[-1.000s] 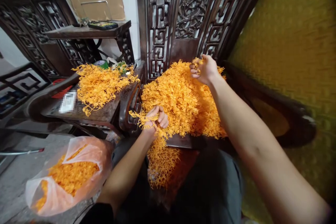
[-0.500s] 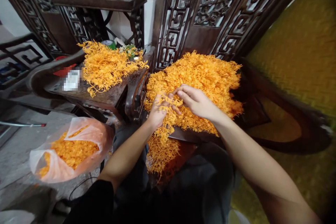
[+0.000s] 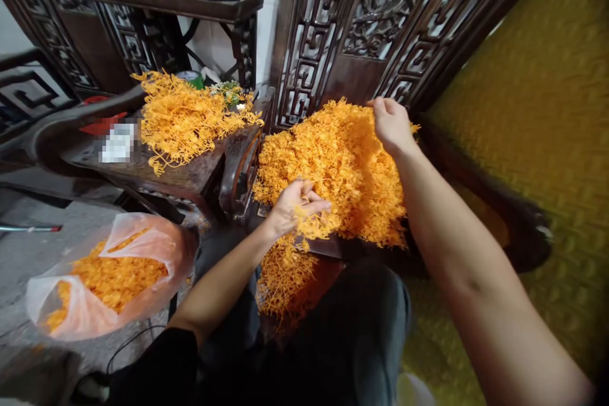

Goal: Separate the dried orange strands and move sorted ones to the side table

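A big heap of orange frilly plastic pieces lies on a dark wooden seat in the middle. In front of its near side, my left hand is closed on some orange strands that hang below the fingers. My right hand is raised at the heap's far right edge, its fingertips pinched together; what they hold, if anything, is too small to make out. Below my left hand, a bunch of thin orange stems sits between my knees.
At the left, another orange pile rests on a wooden chair beside a green roll. A plastic bag of orange pieces stands on the floor. Behind are a small table and carved panels.
My right hand has moved away from my left hand, up and to the right, to the heap's far edge. My left hand still holds orange strands. The view has shifted slightly.
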`<state>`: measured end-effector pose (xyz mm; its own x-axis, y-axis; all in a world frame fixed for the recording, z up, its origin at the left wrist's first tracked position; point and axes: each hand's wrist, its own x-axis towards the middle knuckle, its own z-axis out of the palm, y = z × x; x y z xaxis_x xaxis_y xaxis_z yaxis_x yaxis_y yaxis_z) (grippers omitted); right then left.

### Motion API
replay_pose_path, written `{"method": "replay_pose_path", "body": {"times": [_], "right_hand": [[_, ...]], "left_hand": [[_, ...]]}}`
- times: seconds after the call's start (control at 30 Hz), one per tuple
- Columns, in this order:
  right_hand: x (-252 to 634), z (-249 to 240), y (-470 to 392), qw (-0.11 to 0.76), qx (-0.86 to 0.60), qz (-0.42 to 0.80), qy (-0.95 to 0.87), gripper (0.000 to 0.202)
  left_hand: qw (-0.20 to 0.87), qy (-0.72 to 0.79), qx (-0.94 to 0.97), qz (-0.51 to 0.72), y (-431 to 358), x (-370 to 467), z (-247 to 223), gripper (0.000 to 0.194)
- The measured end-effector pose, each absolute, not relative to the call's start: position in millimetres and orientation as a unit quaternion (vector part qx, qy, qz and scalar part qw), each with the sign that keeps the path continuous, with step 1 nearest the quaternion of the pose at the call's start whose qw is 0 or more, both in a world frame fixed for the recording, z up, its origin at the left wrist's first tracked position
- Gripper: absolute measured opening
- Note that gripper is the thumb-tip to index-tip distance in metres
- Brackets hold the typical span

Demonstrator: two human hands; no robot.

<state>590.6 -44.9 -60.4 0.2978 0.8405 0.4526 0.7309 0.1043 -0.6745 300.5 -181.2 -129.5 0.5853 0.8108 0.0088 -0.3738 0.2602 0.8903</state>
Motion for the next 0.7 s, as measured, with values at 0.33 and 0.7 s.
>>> {"method": "replay_pose_path", "body": {"times": [0.33, 0.7], "right_hand": [[513.8, -51.2, -137.4, 0.448, -0.568, 0.046, -0.689, 0.04], [458.3, -124.8, -260.5, 0.567, -0.504, 0.264, -0.595, 0.015]], "left_hand": [[0.711, 0.283, 0.55, 0.335, -175.5, 295.2, -138.7, 0.044], [0.521, 0.268, 0.805, 0.09, -193.7, 280.1, -140.4, 0.029]]}}
